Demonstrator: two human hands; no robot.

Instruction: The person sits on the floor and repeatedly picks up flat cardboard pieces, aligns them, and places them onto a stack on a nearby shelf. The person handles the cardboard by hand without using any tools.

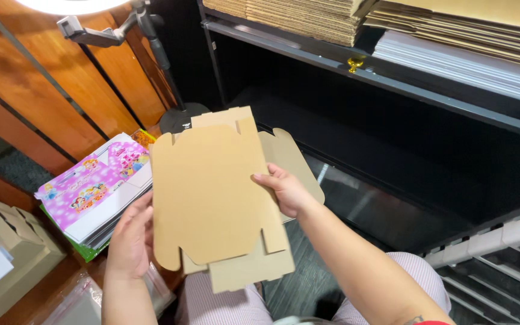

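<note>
I'm looking down at a cramped work corner: reddish wood panelling [61, 78] on the left wall and a black metal shelf unit [392, 78] across the top and right. Its upper shelf carries stacks of flat brown corrugated sheets [308, 18] and a pile of white sheets [464, 63]. A lamp stand [154, 48] rises from a round dark base near the panelling.

Low on the left lies a stack of pink printed cartons [94, 189], still flat, and beside it a grey-beige moulded cardboard insert [13, 241]. Clear plastic bags [85, 301] lie near the bottom edge. Striped trousers [224, 301] show beneath the hands.

In the middle, held up off the lap, are the flat die-cut cardboard blanks [212, 192] — at least two, fanned so one peeks out behind the other. My left hand [130, 241] cups the lower left edge, fingers curled behind the board. My right hand [287, 189] clamps the right edge, thumb on the front face and fingers behind — both hands are closed on the blanks.
</note>
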